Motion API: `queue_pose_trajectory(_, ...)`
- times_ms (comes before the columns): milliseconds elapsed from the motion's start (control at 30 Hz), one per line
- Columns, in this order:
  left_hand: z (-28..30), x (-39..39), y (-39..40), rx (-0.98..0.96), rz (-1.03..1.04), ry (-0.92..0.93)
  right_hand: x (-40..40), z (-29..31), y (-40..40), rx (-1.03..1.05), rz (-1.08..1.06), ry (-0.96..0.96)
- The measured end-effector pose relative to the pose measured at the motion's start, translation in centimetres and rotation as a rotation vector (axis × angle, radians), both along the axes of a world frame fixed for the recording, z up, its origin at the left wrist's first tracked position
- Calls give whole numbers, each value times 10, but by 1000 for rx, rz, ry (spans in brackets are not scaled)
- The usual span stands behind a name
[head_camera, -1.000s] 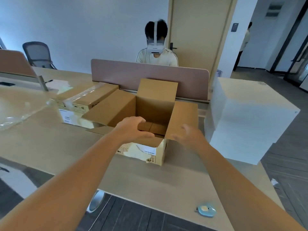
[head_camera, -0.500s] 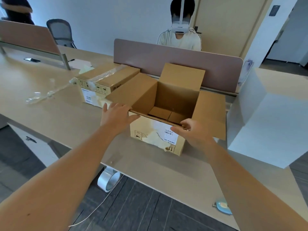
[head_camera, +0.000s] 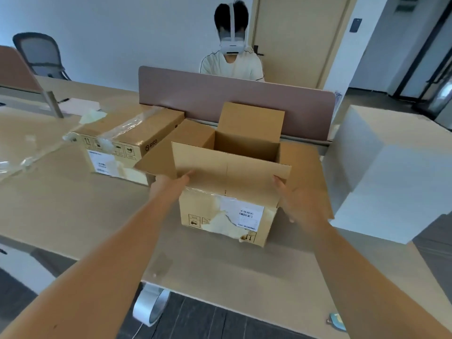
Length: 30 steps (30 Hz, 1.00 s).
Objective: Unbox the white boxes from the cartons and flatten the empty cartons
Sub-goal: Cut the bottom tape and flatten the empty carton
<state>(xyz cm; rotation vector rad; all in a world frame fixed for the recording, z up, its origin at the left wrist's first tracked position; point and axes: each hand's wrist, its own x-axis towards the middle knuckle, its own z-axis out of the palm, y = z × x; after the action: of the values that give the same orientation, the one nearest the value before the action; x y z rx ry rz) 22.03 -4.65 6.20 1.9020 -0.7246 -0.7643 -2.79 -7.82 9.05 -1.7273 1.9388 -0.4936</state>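
- sealed carton (head_camera: 127,143): far left on desk (head_camera: 61,204), tape partly peeled, not opened yet; probably queued.
- left hand (head_camera: 168,185): fingers straight against near flap (head_camera: 227,172) at its left edge, holding nothing; flap stands up.
- open carton (head_camera: 225,211): centre, looks empty, so likely prep for flattening.
- right hand (head_camera: 300,204): blurred, spread, at flap's right corner; contact unclear.
- white boxes (head_camera: 391,172): stacked right, just beside carton, already out.

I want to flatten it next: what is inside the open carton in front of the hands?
Inside the open carton only bare brown inner walls show; no white box is visible. Its raised near flap covers the bottom, so that part cannot be checked.
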Motion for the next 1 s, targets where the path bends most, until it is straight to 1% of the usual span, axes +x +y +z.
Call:
queue_pose_trajectory(67, -2, 4, -10, 27, -13, -9, 6, -11, -1, -9, -74, -65)
queue_pose_trajectory(133, -6, 8, -18, 19, -48, 20, 14, -20, 3, 5, -155, -192)
queue_pose_trajectory(200, -9, 8, -20, -22, -55, 59, 23, -24, 6, 29, -206, -300)
queue_pose_trajectory(267, -13, 9, -20, -67, -44, 42, 32, -31, 6, 30, -208, -388)
queue_pose_trajectory(333, -19, 10, -22, -119, -66, 25, 41, -38, 4, 0, -225, -520)
queue_pose_trajectory(367, -22, 9, -21, -157, -58, 32, 45, -42, 4, -11, -248, -586)
queue_pose_trajectory(467, -35, 9, -22, -273, 61, 165, 54, -56, 2, 21, -336, -688)
queue_pose_trajectory(533, -42, 9, -23, -307, 132, 301, 54, -68, 0, 21, -376, -722)
queue_pose_trajectory(633, -48, 10, -28, -184, 81, 388, 57, -80, -1, 57, -420, -746)
queue_pose_trajectory(733, -58, 13, -37, -163, -7, 370, 60, -90, -4, 33, -460, -788)
queue_pose_trajectory(833, -62, 15, -38, -166, -39, 320, 62, -92, -4, -5, -470, -800)
queue_pose_trajectory(1000, -43, 16, -38, -196, -14, 271, 63, -76, -3, -109, -460, -805)
